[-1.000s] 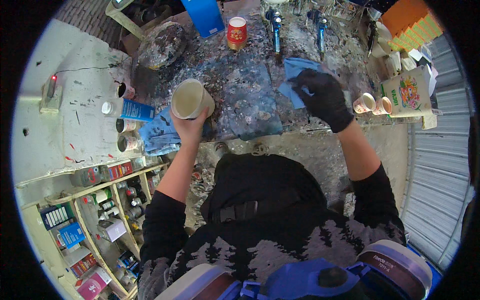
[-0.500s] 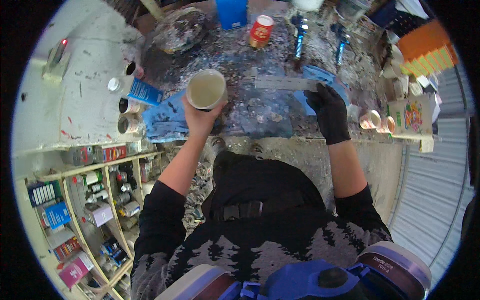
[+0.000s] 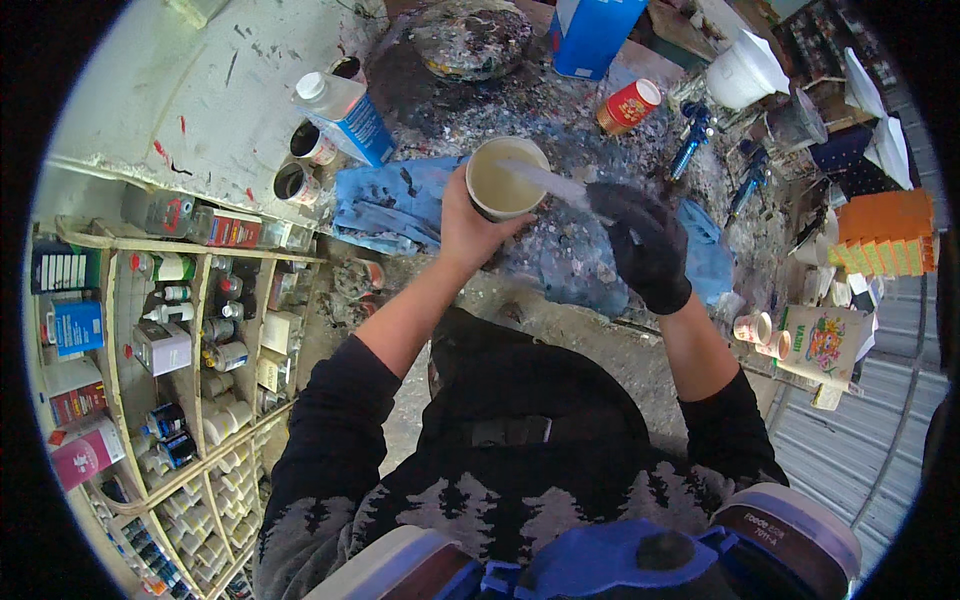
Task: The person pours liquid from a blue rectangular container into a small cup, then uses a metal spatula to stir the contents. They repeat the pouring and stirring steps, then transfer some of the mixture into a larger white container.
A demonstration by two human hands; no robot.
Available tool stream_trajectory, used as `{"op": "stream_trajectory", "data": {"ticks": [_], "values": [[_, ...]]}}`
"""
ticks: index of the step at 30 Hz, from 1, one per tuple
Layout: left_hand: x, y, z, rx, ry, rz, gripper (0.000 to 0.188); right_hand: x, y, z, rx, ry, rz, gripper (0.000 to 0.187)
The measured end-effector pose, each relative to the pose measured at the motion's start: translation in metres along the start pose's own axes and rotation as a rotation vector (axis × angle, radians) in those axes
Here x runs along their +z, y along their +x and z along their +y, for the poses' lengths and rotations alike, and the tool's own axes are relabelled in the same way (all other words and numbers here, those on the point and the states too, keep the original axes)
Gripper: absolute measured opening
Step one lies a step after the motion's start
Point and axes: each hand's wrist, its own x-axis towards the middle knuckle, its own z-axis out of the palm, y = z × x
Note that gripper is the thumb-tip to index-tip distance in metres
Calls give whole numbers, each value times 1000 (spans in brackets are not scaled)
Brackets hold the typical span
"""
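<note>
My bare left hand (image 3: 470,232) is wrapped round a white plastic cup (image 3: 519,201) with pale, cream-coloured liquid inside, held tilted above the bench. A black glove covers my right hand (image 3: 648,240), whose fingers are closed on a flat, pale grey mixing stick (image 3: 562,186). The stick's far end is inside the cup's mouth; whether it touches the liquid I cannot tell. Blue cloths lie near both hands: one (image 3: 385,200) left of the cup, another (image 3: 708,262) right of my glove.
Left of the cup stand a blue-and-white bottle (image 3: 350,120) and several small cups (image 3: 296,184). Farther back are a blue can (image 3: 592,40), a red can (image 3: 630,106) and two blue spray guns (image 3: 692,140). Two paper cups (image 3: 752,328) sit right. Shelves (image 3: 190,360) fill the lower left.
My right hand has lifted the mixing stick off the bench and brought it left, its end into the cup. The view has turned, shifting the bench within the picture.
</note>
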Motion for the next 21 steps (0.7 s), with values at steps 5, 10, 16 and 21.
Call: {"op": "stream_trajectory", "data": {"ticks": [5,10,16,21], "values": [[-15,-11,8,47,182,31,101,-4,0,-6,-120,-62,-126,38],[-53,-51,52,-62,48,128,75,-18,-7,-24,-187,-31,-15,35],[-59,-58,118,-669,-788,-166,30,-13,-21,-58,18,195,-238,42],[-78,-41,134,-744,-654,-184,22,-10,-27,-59,-44,185,-210,41]]}}
